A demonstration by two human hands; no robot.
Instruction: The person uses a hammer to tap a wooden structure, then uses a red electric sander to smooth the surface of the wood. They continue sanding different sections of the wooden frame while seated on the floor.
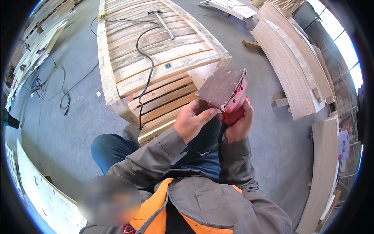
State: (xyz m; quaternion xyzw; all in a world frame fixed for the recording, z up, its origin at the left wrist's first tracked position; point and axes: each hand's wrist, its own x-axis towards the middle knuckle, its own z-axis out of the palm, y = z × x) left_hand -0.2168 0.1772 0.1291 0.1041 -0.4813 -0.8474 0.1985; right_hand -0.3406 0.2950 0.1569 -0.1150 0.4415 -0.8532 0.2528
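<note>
A red electric sander (235, 99) is held up in front of me, turned so its brown sandpaper pad (221, 86) faces upward. Frayed paper shows along the pad's edge. My right hand (240, 124) is wrapped round the sander's red body, with its black cord running down past my wrist. At the pad's near corner, my left hand (195, 119) grips the edge with thumb and fingers. Beyond my hands stands a slatted wooden crate (163, 74). On its top lie a hammer (163, 25) and a small dark square piece (168, 65).
A black cable (150, 58) runs over the crate and down its near end. Stacked plywood sheets (286, 68) rest on wooden blocks at the right, with more boards (324, 156) nearer. Loose cables (64, 95) trail across the grey floor at left. A pale panel (46, 191) lies lower left.
</note>
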